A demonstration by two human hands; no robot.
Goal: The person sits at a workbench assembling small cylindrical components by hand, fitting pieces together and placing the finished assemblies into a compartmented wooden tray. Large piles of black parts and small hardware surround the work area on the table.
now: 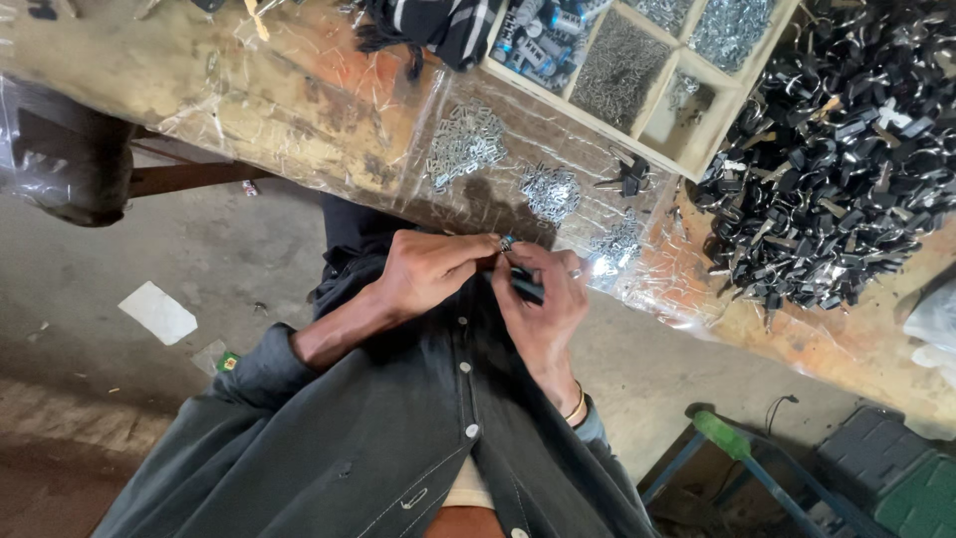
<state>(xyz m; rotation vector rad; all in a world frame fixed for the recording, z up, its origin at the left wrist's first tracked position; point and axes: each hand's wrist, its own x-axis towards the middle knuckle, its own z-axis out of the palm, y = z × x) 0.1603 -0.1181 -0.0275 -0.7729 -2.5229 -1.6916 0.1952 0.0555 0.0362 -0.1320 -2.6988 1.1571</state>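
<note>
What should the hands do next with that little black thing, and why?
Probably push the small metal bit into the black part. The left hand pinches the bit right at the top of the part, which the right hand holds, so the two already meet.

Bench edge: the left hand (423, 274) and right hand (543, 299) are working close together just off it; open air is lying below them.
Ahead: small metal-part heaps (466, 144) are dotting the plastic sheet (299, 110); bare sheet is lying between them.
Right: the black clip pile (836, 169) is blocking passage.
Far side: the wooden tray (697, 164) is walling off reach.
</note>
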